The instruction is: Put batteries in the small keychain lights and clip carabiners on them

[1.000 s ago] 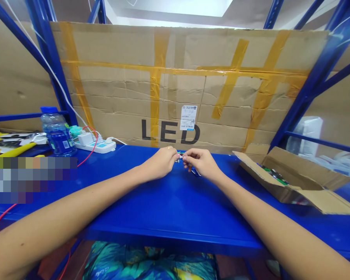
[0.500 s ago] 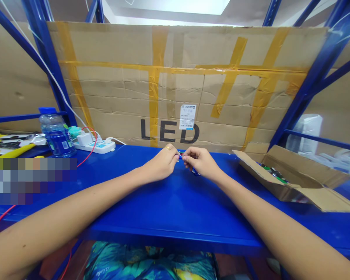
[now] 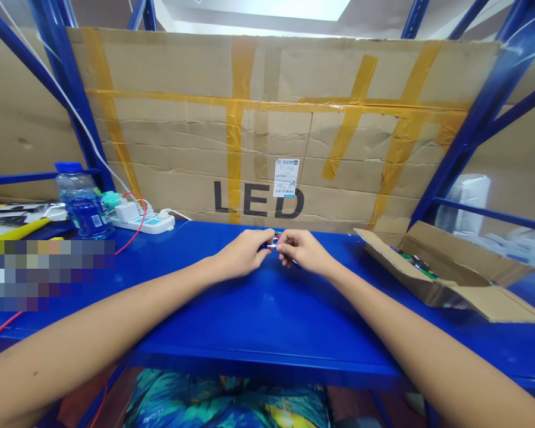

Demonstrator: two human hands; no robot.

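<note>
My left hand (image 3: 245, 252) and my right hand (image 3: 301, 249) meet over the blue shelf top (image 3: 267, 309), fingertips pinched together on a small part (image 3: 271, 245) with a blue and metal look. It is too small to name. Both hands have their fingers curled closed around it, and most of the part is hidden between them. A little of something dark shows under my right hand.
An open cardboard box (image 3: 450, 279) with green and dark pieces lies at the right. A water bottle (image 3: 82, 202) and a white power strip (image 3: 145, 221) with a red wire stand at the back left. A taped cardboard sheet marked LED (image 3: 258, 199) closes the back.
Both hands have turned slightly and dropped a little toward the shelf top, still pinched on the small part. The view has shifted slightly.
</note>
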